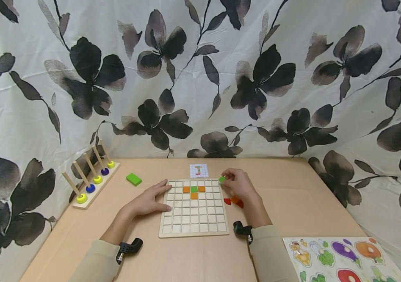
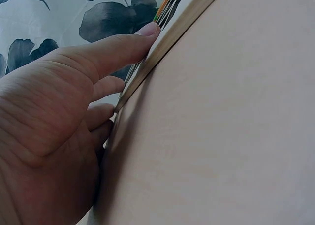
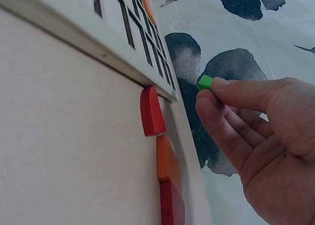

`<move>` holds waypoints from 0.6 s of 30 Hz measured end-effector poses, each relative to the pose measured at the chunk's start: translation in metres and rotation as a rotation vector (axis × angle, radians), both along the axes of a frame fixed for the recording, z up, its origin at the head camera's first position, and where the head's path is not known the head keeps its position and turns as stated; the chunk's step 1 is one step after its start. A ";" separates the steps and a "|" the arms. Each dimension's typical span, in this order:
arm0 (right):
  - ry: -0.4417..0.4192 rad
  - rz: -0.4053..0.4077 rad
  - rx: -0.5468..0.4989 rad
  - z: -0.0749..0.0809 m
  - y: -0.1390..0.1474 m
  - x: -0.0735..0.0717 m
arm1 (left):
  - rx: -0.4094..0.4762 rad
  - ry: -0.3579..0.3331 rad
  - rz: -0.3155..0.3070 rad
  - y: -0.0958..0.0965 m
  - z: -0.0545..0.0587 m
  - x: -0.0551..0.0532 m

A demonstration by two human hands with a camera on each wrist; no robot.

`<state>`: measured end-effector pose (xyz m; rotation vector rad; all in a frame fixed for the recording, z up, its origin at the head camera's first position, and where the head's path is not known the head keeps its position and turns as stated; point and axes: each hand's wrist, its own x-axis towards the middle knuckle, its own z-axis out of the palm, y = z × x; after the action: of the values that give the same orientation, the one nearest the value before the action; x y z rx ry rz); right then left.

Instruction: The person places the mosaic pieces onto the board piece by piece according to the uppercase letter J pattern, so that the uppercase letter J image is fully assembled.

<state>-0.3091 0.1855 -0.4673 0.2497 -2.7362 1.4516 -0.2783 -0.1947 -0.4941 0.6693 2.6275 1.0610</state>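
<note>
Left hand (image 1: 147, 199): rests at the left edge of the grid board, thumb on the rim; its grip is spread, thumb and fingers apart.
Right hand (image 1: 240, 184): grip clamped on a small green block (image 3: 204, 82), pinched between thumb and forefinger.
Green block: held up off the counter (image 1: 186, 258), near the board's far right corner.
Grid board (image 1: 194, 231): flat on the counter between the two hands.
Blocks in the grid: a green square (image 1: 194, 189) with an orange square on each side, and a third orange square (image 1: 194, 196) just below it on the near side.
Loose pieces: a red piece with a curved side (image 3: 152, 112) just beside the board's right edge, then an orange piece (image 3: 168, 160) and another red piece (image 3: 172, 203) in line.
Card (image 1: 204, 167): behind the board, printed with a small coloured pattern.
Green bar (image 1: 134, 179): alone, left of the board.
Peg stand (image 1: 91, 192): far left, five pegs with yellow and blue rings.
Vegetable puzzle (image 1: 359, 262): near right corner.
Cloth (image 1: 214, 39): white with dark flowers, behind the counter.
</note>
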 end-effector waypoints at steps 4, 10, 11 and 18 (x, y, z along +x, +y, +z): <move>0.026 0.039 -0.004 0.002 -0.004 0.000 | -0.003 0.005 -0.001 0.000 0.000 0.000; 0.030 0.095 0.002 0.004 -0.012 0.001 | -0.002 0.009 -0.006 0.000 0.000 0.000; 0.031 0.106 0.006 0.005 -0.013 0.001 | -0.005 0.010 -0.006 0.000 0.000 0.000; 0.002 0.158 0.010 0.009 -0.023 0.004 | -0.011 0.011 -0.005 0.000 0.000 -0.001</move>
<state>-0.3048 0.1624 -0.4582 0.4766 -2.7788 1.4720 -0.2788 -0.1946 -0.4944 0.6808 2.6371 1.0442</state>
